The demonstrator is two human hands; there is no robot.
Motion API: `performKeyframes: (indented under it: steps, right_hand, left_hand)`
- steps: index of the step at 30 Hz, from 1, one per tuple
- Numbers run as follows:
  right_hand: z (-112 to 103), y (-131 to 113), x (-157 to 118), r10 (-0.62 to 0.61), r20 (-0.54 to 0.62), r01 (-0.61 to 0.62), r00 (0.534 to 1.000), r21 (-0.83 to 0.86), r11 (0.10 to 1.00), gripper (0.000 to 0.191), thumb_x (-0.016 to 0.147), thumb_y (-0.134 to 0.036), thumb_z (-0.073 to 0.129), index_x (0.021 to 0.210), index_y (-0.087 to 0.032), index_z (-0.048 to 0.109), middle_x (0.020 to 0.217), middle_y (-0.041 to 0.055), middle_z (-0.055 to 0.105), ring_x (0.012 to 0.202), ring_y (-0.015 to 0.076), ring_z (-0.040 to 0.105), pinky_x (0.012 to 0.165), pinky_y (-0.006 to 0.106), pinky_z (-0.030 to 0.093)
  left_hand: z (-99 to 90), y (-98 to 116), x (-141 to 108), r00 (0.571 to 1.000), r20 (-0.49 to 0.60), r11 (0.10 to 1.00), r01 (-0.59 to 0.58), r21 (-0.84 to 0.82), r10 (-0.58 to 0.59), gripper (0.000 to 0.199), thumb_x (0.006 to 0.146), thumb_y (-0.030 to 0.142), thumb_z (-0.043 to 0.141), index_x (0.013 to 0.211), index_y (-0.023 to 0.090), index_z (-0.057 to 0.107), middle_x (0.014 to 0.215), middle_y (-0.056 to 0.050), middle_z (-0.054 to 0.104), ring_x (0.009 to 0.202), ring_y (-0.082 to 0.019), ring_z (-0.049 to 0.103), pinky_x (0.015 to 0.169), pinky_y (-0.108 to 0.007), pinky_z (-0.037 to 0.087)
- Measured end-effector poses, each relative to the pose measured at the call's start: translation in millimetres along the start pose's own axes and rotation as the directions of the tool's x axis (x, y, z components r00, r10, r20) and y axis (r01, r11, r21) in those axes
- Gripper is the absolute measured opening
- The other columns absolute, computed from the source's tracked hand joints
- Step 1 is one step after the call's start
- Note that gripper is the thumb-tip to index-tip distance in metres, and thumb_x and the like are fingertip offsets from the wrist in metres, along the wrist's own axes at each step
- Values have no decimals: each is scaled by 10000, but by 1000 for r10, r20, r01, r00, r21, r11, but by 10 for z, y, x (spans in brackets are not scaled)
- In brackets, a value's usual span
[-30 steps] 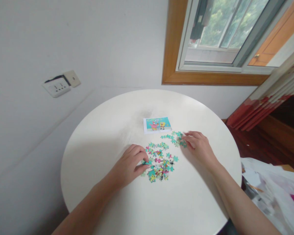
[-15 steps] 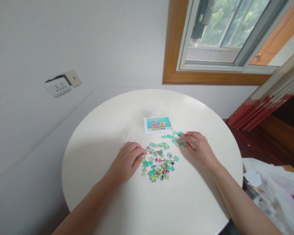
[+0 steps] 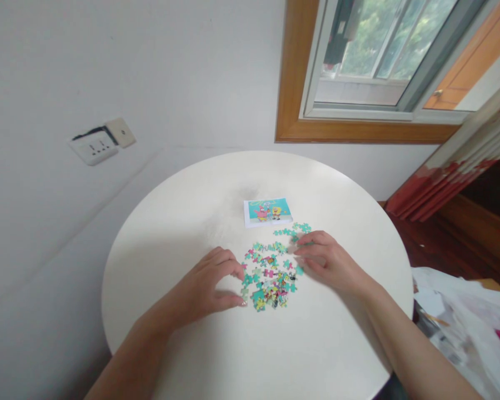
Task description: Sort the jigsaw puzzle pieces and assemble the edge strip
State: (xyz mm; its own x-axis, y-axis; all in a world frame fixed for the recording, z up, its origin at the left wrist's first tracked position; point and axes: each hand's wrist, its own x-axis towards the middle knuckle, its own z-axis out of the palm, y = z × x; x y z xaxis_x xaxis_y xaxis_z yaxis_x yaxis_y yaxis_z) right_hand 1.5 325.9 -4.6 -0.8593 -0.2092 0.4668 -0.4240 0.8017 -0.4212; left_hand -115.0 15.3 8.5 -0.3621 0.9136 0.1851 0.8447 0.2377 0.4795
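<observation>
Many small jigsaw puzzle pieces (image 3: 270, 273) in teal, yellow and pink lie in a loose heap on the white table. Beyond the heap, a band of teal puzzle pieces (image 3: 286, 232) stretches toward my right hand. My left hand (image 3: 216, 280) is at the heap's left edge, thumb and fingers apart, with nothing visible between them. On the other side, my right hand (image 3: 327, 256) hovers or rests by the teal pieces, fingers spread; it partly hides some of them. Behind the pieces lies a picture card (image 3: 270, 212) showing a pink and a yellow cartoon figure.
The round white table (image 3: 158, 233) stands against a wall with a socket (image 3: 95, 145). A wood-framed window (image 3: 308, 131) is at the back right, beside a red and cream curtain (image 3: 425, 189). White plastic bags (image 3: 470, 322) sit right of the table.
My left thumb has moved away from the fingers and down toward me, opening that hand. My right hand has shifted left and nearer, uncovering some teal pieces.
</observation>
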Motion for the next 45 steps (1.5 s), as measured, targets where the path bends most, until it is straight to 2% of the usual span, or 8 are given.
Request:
performKeyframes:
  steps: [8,16,21,32,45]
  right_hand:
    - [-29,32,-9,29,-33,-28,999,8,1000,321,838,-100,565,1080,-258,705,1090,78,684,1072,230,602,909,432,510]
    - [-8,33,-17,39,-43,-39,998,3,999,284,849,-109,553,1055,-226,710,1088,101,689,1073,232,615,908,437,523]
    - [-17,27,-15,43,-47,-44,998,-10,999,277,853,-115,547,1046,-221,714,1085,104,691,1057,236,626,898,444,530]
    - [-36,6,-2,48,-36,-48,998,-5,999,277,859,-117,538,1049,-216,713,1084,107,697,1054,230,630,898,438,530]
    - [-36,0,-1,46,-55,-46,997,3,999,299,853,-117,547,1061,-255,710,1062,77,710,1046,221,642,885,417,535]
  left_hand:
    - [133,-53,2,999,50,1000,-10,11,9,283,836,449,706,979,228,601,981,-33,554,950,-219,486,832,-312,387]
    - [142,-49,17,998,62,1000,-2,4,2,240,859,416,691,970,224,597,967,-26,553,945,-211,488,823,-309,371]
    - [161,-74,30,997,52,999,-51,-12,52,184,880,379,675,940,222,601,935,-21,563,923,-202,497,823,-311,363]
    - [149,-57,31,998,63,999,-20,-27,22,252,857,430,691,965,221,602,945,-26,570,921,-207,499,804,-307,378]
    - [173,-26,36,996,81,997,-38,-74,44,85,906,302,627,904,222,602,945,-32,578,948,-208,509,842,-321,381]
